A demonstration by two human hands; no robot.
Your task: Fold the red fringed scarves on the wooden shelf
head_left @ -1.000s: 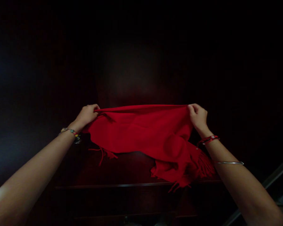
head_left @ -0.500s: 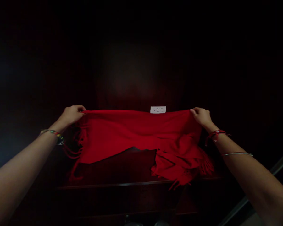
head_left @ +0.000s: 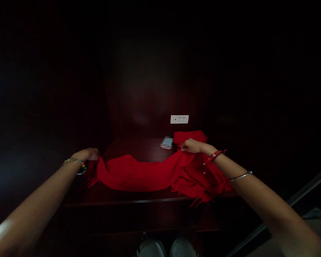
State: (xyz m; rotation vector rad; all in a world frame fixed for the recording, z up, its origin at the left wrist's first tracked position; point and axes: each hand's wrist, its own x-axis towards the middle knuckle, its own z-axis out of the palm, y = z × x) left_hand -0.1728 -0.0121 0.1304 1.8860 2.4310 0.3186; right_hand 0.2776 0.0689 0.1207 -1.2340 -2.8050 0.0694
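A red fringed scarf lies across the dark wooden desktop, its middle sagging between my two hands. At its left end, my left hand is closed on a gathered edge, with fringe hanging just below. My right hand pinches the scarf's upper edge right of the middle. Under and around that hand the cloth is bunched, with one fold behind it and fringe spilling over the desk's front edge. The fingertips of my left hand are partly hidden by the cloth.
A white wall socket is set in the dark back panel. In front of it a small pale-blue item, blurred out, lies on the desktop. Below the front edge are my knees.
Both hands have come down and closer together, the right one moving left. The scarf, stretched taut before, now droops onto the desktop, uncovering the pale-blue item.
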